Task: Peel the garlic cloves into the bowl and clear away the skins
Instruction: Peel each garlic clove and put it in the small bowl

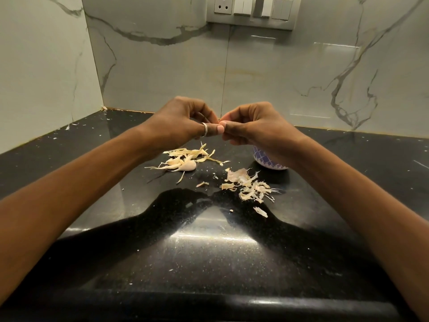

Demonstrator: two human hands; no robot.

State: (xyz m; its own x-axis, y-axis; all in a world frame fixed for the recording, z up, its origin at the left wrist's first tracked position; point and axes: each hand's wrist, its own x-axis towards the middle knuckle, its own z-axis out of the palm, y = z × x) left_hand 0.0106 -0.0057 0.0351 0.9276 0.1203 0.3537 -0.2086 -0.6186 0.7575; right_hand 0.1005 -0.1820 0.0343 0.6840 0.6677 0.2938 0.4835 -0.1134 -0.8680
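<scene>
My left hand point(185, 120) and my right hand point(249, 124) meet above the black counter, fingertips pinched together on a garlic clove point(222, 123) that is almost wholly hidden by the thumbs. Below them an unpeeled clove point(188, 166) lies among pale skins point(185, 156). A second heap of skins point(249, 185) lies to the right. The blue-and-white patterned bowl point(267, 160) stands behind that heap, largely covered by my right wrist; its inside is hidden.
The black stone counter point(209, 252) runs into a corner of marble-look walls at the back left. A switch and socket panel point(250, 10) sits high on the back wall. Small skin flecks point(260, 211) are scattered on the counter.
</scene>
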